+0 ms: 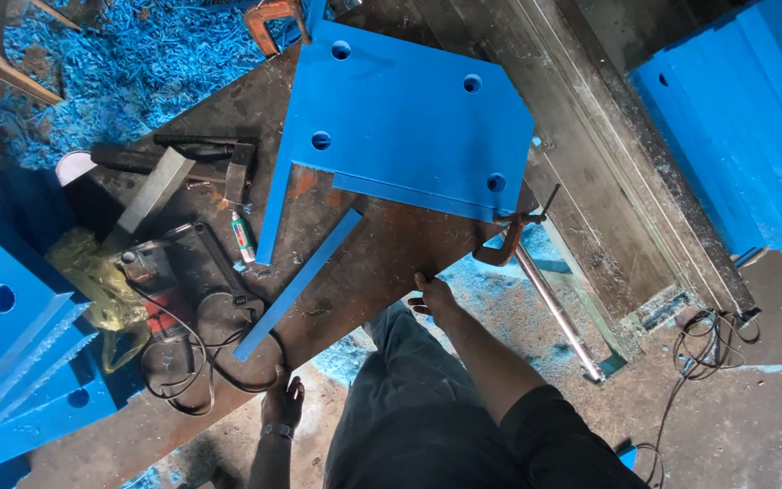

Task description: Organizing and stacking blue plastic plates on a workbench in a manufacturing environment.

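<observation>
**Hands on the bench edge, blue plate clamped beyond**

Hands rest on the near edge of a rusty brown workbench [382,244]. Left hand [283,399], a watch at the wrist, lies with fingers curled over the edge, holding nothing else. Right hand [433,296] grips the same edge further along, fingers bent over it. Just beyond the left hand lie a black cable [194,362] and a power tool [151,276]. A loose blue strip [299,283] lies diagonally between the hands. Farther off, a blue plate [409,118] with round holes sits on the bench, held by an orange clamp [504,240] at its corner. Blue shavings [138,63] cover the floor beyond.
</observation>
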